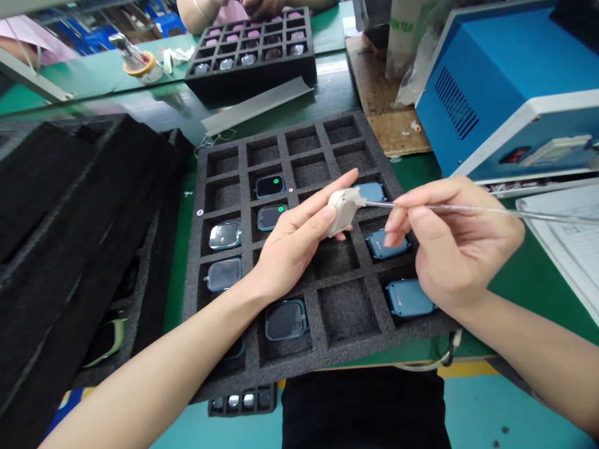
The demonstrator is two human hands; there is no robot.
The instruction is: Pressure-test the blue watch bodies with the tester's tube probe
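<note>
Above the black foam tray (pixel 322 290), my left hand (pixel 297 240) holds a beige smartwatch case (pixel 343 211) by its edges, thumb on one side. My right hand (pixel 458 237) pinches a thin, shiny tube-like rod (pixel 477 209) that runs off to the right. The rod's tip meets the upper right end of the case; I cannot make out the exact contact. Blue watch cases (pixel 408 298) lie back-up in the tray's right column, below my right hand. Watches with dark screens (pixel 285 320) sit in compartments on the left, two bearing green dots.
Stacked black foam trays (pixel 60 237) rise at the left. A blue machine (pixel 486 87) stands at the right beside papers (pixel 561 218). Across the bench, a person's hands (pixel 257 7) are over another foam tray (pixel 253 68). A tape roll (pixel 144 67) lies far left.
</note>
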